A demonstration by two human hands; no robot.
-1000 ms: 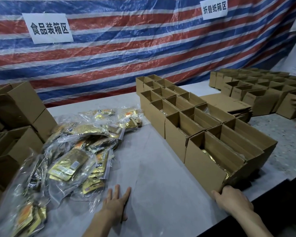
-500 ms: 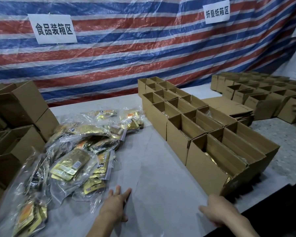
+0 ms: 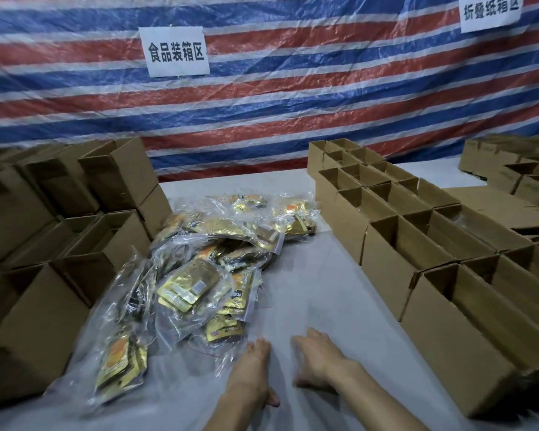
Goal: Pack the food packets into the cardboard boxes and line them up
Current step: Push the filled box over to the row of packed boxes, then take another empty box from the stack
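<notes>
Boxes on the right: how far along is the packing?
Done: a double row of open boxes stands lined up on the right; contents barely show. In hand: nothing; left hand and right hand are empty beside the packets. Left: that whole pile, plus stacked boxes at left.

The tarp behind ran in red, blue and white stripes. Signs were white with black characters. Boxes were plain brown; packets gleamed gold in clear plastic.
</notes>
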